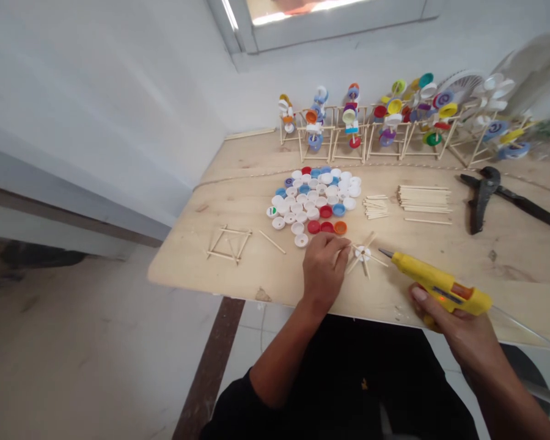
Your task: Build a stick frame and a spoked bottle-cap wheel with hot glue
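My left hand (323,266) rests on the wooden table (508,256), fingers pinched on a thin stick of a small spoked wheel (363,253), a white cap with sticks radiating from it. My right hand (458,321) grips a yellow glue gun (433,282); its metal tip points left, just short of the wheel. A cluster of bottle caps (315,198), mostly white with some blue, red and orange, lies just beyond my left hand.
Small stick piles (376,206) and longer sticks (424,199) lie right of the caps. A square stick frame (229,242) sits at the left. Black pliers (483,195) lie at the right. Several finished cap-and-stick windmills (385,119) line the back wall.
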`<state>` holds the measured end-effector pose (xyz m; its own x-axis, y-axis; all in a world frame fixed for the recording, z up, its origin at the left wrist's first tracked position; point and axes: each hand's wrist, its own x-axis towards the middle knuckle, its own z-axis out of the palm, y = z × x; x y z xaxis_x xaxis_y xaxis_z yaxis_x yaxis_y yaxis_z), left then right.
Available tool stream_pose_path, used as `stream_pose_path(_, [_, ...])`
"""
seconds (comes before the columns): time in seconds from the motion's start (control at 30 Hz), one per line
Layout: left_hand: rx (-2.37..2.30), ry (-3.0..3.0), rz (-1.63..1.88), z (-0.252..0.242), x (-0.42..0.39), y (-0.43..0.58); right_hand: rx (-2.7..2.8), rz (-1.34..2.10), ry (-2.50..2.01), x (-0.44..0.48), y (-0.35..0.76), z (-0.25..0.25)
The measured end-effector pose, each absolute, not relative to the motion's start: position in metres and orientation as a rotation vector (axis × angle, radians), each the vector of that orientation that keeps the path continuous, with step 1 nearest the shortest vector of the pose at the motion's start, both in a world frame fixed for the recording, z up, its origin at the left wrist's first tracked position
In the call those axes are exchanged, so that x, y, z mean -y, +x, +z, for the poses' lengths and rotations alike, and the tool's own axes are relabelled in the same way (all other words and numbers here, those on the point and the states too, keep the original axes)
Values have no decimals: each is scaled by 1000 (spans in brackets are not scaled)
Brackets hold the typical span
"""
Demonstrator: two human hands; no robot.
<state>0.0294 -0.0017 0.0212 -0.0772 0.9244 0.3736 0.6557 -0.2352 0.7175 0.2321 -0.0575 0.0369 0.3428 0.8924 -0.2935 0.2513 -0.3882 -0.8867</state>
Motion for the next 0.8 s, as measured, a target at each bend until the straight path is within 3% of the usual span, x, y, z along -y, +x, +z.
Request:
stream_pose_path(0.43, [-1407, 1518, 1100, 13, 5, 34, 1094, 1082, -1843, 53, 225, 29])
stream_pose_path(0.8, [-1326, 1256, 1091, 15, 2, 34, 1510, 915, -1745, 49, 228, 21])
